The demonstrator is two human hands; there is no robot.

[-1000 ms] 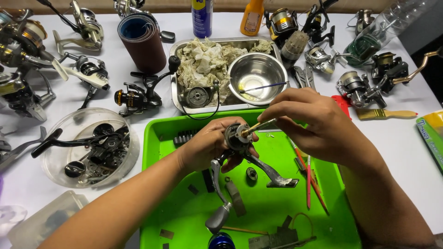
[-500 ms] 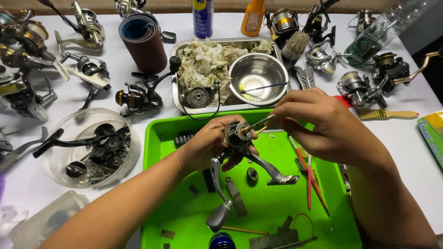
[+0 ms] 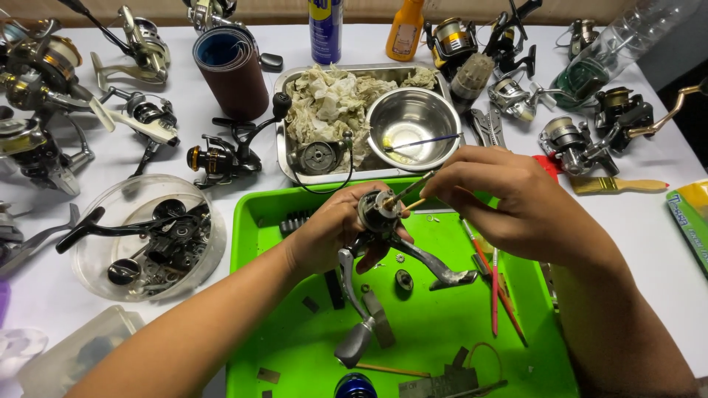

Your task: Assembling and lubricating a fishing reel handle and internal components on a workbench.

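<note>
Bench (image 3: 664,221), white-topped, seen from above.
Surface white and evenly, brightly lit; a tan strip (image 3: 354,9) runs along its far edge; dark area beyond the right-hand corner (image 3: 693,96).

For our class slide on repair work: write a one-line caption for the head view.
Left hand holds a fishing reel over a green tray; right hand applies a thin stick.

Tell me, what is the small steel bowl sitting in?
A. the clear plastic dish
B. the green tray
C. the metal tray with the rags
C: the steel bowl sits inside the metal tray, right beside the crumpled rags, beyond the green tray.
</note>
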